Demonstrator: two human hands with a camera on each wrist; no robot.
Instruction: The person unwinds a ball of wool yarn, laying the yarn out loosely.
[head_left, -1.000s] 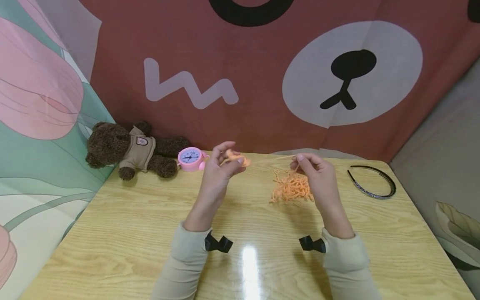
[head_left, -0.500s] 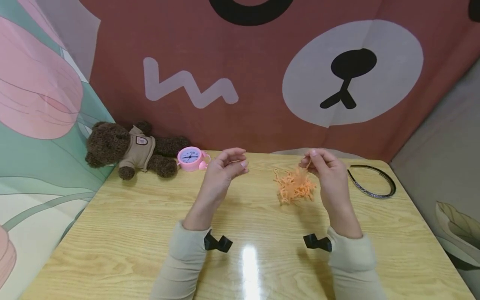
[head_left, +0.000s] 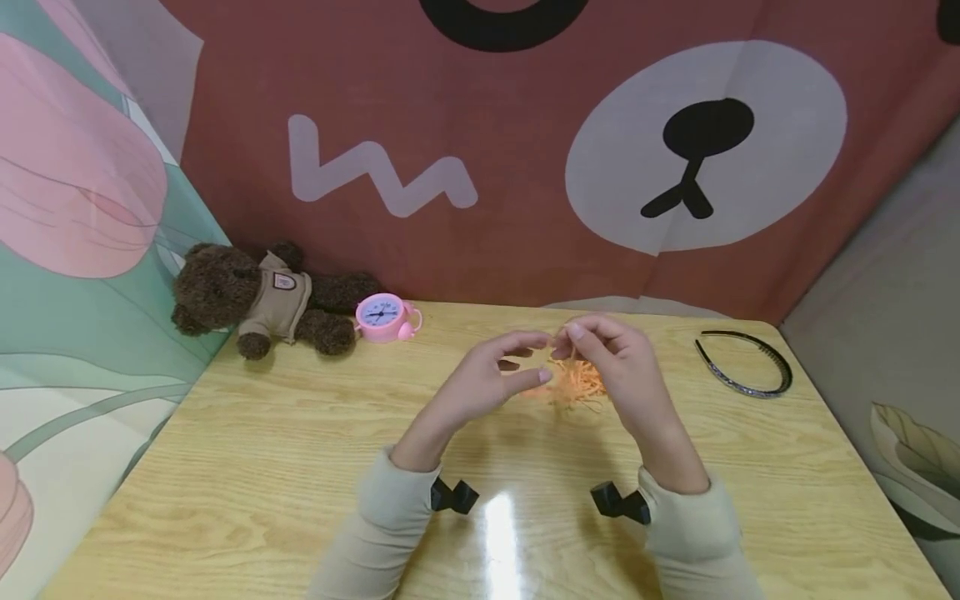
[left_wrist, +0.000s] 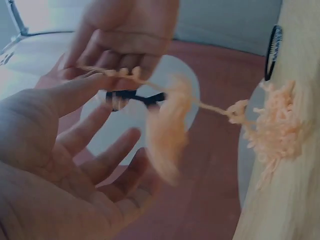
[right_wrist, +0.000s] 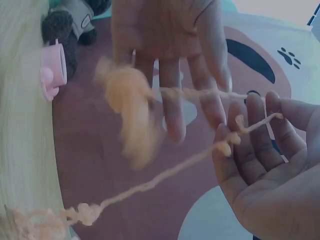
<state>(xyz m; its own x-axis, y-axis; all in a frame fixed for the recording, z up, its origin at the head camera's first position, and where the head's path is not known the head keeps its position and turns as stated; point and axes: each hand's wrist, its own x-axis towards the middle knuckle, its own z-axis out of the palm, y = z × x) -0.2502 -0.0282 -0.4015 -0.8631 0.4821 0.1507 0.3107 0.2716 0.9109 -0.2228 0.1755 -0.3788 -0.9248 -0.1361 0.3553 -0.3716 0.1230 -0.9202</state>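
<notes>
My right hand (head_left: 622,371) pinches a thin orange yarn strand (right_wrist: 165,179) between thumb and forefinger. From those fingers a small bundle of yarn (right_wrist: 131,95) dangles in the air, blurred by motion. My left hand (head_left: 487,379) is close beside it, thumb and fingers apart, palm towards the yarn. In the left wrist view its fingers (left_wrist: 117,157) look spread, gripping nothing. On the table below lies a tangled orange yarn pile (head_left: 588,382), partly hidden behind the right hand. The strand runs from the pile up to the right fingertips.
A pink alarm clock (head_left: 382,317) stands at the back left next to a brown teddy bear (head_left: 281,300) lying on its side. To the right, a black headband (head_left: 783,367) rests on the wooden table (head_left: 247,467). A bear-print cloth (head_left: 510,242) hangs behind.
My left hand has let go of the yarn bundle and come right, close to the right hand. The bundle now swings from the right hand, which went right and came back left.
</notes>
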